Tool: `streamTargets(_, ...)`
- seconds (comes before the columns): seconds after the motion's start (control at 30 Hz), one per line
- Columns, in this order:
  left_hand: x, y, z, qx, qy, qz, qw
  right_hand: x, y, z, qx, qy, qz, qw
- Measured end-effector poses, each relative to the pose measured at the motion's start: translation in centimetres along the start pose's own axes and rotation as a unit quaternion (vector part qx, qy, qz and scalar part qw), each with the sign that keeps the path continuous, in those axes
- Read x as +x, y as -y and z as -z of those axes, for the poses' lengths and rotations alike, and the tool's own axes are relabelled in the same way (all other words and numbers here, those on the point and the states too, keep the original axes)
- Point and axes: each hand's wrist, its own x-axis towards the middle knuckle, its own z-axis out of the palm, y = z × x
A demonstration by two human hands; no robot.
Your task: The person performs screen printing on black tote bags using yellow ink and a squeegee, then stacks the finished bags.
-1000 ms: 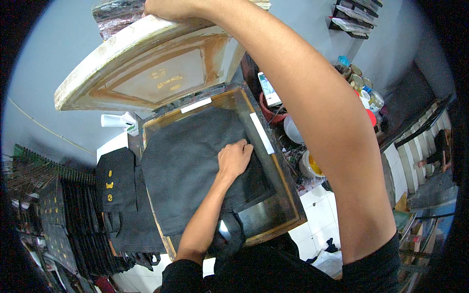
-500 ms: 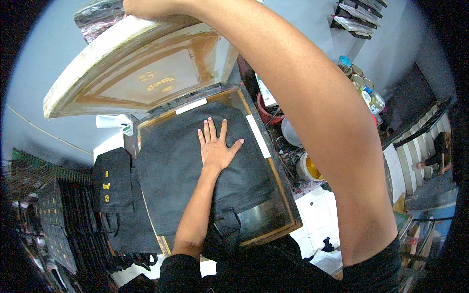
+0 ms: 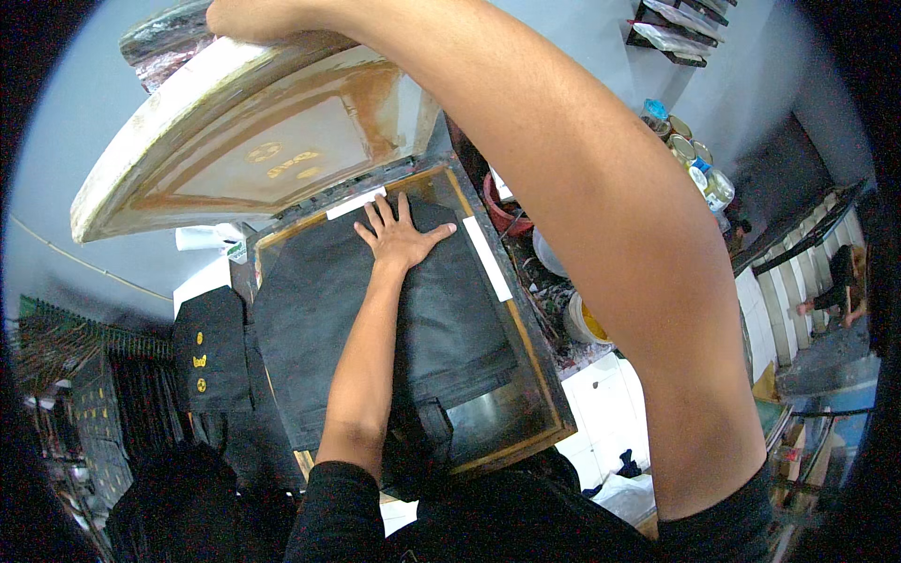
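My left hand point(image 3: 399, 246) lies flat, fingers spread, on a black fabric bag point(image 3: 310, 310). The bag is laid over a wood-edged printing board point(image 3: 554, 408), its strap end near my body. White strips point(image 3: 488, 258) sit along the board's edges. My right arm reaches up across the view, and my right hand point(image 3: 258, 17) grips the upper rim of a tilted screen-printing frame point(image 3: 150, 155); its fingers are mostly hidden at the picture's edge. Yellow marks show on the mesh. A dark, stained bar point(image 3: 169, 42) shows beside that hand.
Left of the board lies another black bag point(image 3: 208, 352) with yellow prints, by racks of dark bags point(image 3: 141, 403). Jars point(image 3: 699, 159) and a tub of yellow ink point(image 3: 589, 321) stand to the right. Another person point(image 3: 845, 291) is at the far right.
My left hand has slid away from me across the bag, to near the white strip at the far edge. My right hand still holds the frame up.
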Motion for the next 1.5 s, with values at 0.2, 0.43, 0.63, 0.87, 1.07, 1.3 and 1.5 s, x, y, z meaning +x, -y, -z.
streamTargets(0.2, 0.5, -1.9, -1.5, -0.048, -0.04, -0.001, 0.998, 0.2, -1.5, 1.0, -0.04, -0.014, 0.048, 0.998)
streamTargets(0.43, -0.1, -2.7, -1.1, -0.068, -0.024, 0.049, 0.996, 0.2, -0.1, 0.7, -0.035, -0.016, -0.009, 0.999)
streamTargets(0.63, 0.0, -2.9, -1.3, -0.075, -0.033, 0.051, 0.995, 0.7, -1.3, 0.7, -0.063, 0.002, 0.069, 0.996)
streamTargets(0.87, 0.3, -3.2, -1.0, -0.07, -0.016, 0.065, 0.995, 0.3, -0.2, 0.6, -0.043, -0.013, -0.001, 0.999)
streamTargets(1.07, 0.5, -3.4, -1.0, -0.057, -0.005, 0.069, 0.996, -0.1, -1.0, 1.1, -0.02, 0.003, 0.023, 1.0)
streamTargets(1.3, 1.6, -3.1, -0.9, -0.047, 0.013, 0.072, 0.996, -0.1, -0.9, 1.1, -0.027, -0.004, 0.027, 0.999)
streamTargets(1.5, 1.5, -3.4, -0.1, -0.032, 0.028, 0.061, 0.997, -0.3, 0.0, 1.1, -0.029, -0.004, -0.008, 1.0)
